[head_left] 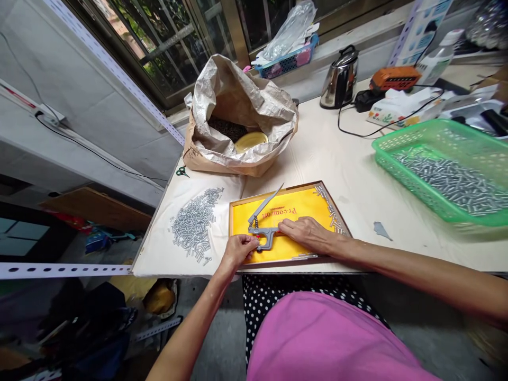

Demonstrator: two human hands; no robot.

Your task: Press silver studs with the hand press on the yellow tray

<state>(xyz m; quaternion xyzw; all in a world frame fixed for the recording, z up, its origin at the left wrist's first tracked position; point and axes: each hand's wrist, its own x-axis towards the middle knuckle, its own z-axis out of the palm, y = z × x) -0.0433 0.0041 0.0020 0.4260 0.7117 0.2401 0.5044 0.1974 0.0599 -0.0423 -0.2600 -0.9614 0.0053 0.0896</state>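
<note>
Grey snap-fastener pliers [271, 237] lie over a yellow-bottomed tray [242, 213], with one long handle raised and a small dark spring by the pivot. My right hand [304, 232] is closed around the pliers' other handle, which its fingers mostly cover. At the jaws, my left hand [239, 248] is pinched; whatever its fingertips hold is too small to make out. A red bit shows near those fingertips. Small silver metal pieces [331, 211] line the tray's right side, and a few more lie along its front edge.
Left of the tray lies a pile of silver metal pieces [194, 222], with small scissors [182, 171] behind. A large open sack [238, 166] stands at the back. To the right are a green basket [420, 198] of metal pieces, a kettle [337, 79] and a grey scrap [381, 230].
</note>
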